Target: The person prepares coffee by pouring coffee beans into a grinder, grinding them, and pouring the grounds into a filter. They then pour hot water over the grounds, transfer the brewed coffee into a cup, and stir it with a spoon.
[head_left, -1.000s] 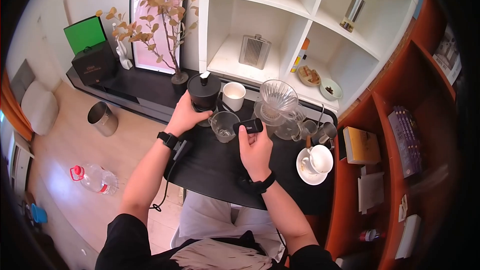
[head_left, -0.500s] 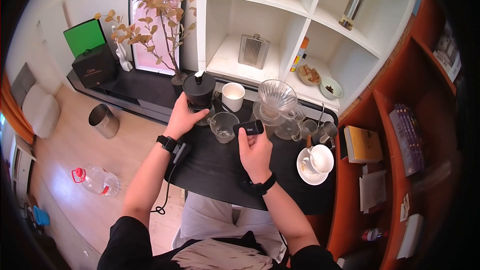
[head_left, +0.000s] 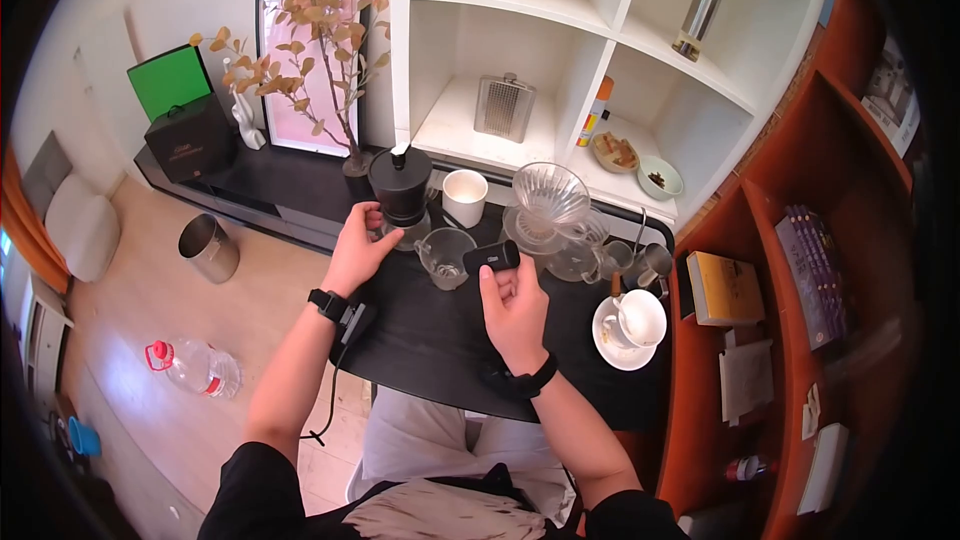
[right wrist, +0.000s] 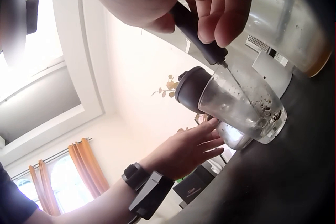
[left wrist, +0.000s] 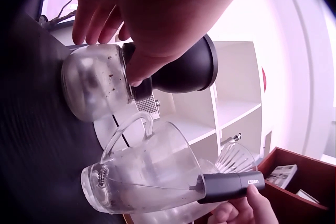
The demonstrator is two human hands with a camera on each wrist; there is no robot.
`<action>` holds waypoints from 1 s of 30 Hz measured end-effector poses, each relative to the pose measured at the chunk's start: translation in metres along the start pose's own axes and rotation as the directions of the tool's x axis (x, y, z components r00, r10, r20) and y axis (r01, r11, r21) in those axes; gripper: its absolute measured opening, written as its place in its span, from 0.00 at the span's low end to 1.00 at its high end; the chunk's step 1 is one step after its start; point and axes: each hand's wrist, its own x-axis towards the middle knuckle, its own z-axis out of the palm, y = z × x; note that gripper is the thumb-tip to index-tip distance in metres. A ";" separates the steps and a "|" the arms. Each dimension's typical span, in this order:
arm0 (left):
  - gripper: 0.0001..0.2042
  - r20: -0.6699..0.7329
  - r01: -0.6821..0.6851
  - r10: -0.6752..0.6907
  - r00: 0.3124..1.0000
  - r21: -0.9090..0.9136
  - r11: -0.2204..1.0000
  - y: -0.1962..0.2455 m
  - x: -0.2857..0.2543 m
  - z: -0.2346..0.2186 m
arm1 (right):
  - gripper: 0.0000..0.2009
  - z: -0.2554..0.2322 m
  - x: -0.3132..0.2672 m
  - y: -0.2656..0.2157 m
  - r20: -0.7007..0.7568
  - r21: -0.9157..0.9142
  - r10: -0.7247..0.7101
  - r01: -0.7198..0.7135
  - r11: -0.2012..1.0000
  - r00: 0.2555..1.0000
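A black-topped manual coffee grinder [head_left: 402, 190] with a clear glass base stands on the black table. My left hand [head_left: 358, 252] is beside it, its thumb at the grinder's neck and its other fingers extended loosely behind the glass base. In my right hand [head_left: 515, 310] is a black handheld milk frother [left wrist: 231, 185], pinched between thumb and fingers. The frother's thin wire shaft reaches down into a clear glass pitcher [head_left: 446, 258] with a handle. Dark specks and bits cling to the bottom of this pitcher [right wrist: 257, 111]. A white cup [head_left: 465, 198] is just behind it.
To the right stand a ribbed glass dripper [head_left: 551, 195] on a glass server and a white cup [head_left: 642, 317] on a saucer [head_left: 622, 358]. White shelving [head_left: 570, 15] rises behind the table, and a brown bookcase [head_left: 735, 215] borders the right side. A cable [head_left: 330, 405] hangs from the left wrist device.
The left hand has loosened from the grinder and slid lower, its fingers now straighter. The grinder has shifted slightly left. The right hand keeps holding the frother over the pitcher.
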 end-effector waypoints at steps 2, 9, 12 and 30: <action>0.29 0.000 0.023 -0.023 1.000 0.009 1.000 0.005 -0.002 0.000 | 0.15 0.003 -0.001 0.001 0.023 0.026 0.000 0.000 1.000 1.000; 0.25 -0.093 -0.042 0.046 0.995 0.036 0.998 0.003 -0.007 0.010 | 0.14 0.005 -0.001 0.005 0.021 0.016 -0.025 0.024 1.000 0.999; 0.15 -0.160 -0.005 0.002 0.987 -0.018 1.000 0.020 -0.032 0.013 | 0.13 0.000 0.002 0.003 0.038 -0.016 -0.027 0.028 0.999 0.999; 0.08 0.050 0.145 -0.136 0.989 -0.318 0.937 0.004 -0.076 0.001 | 0.11 0.043 0.036 0.017 0.280 0.150 0.152 -0.199 0.968 0.948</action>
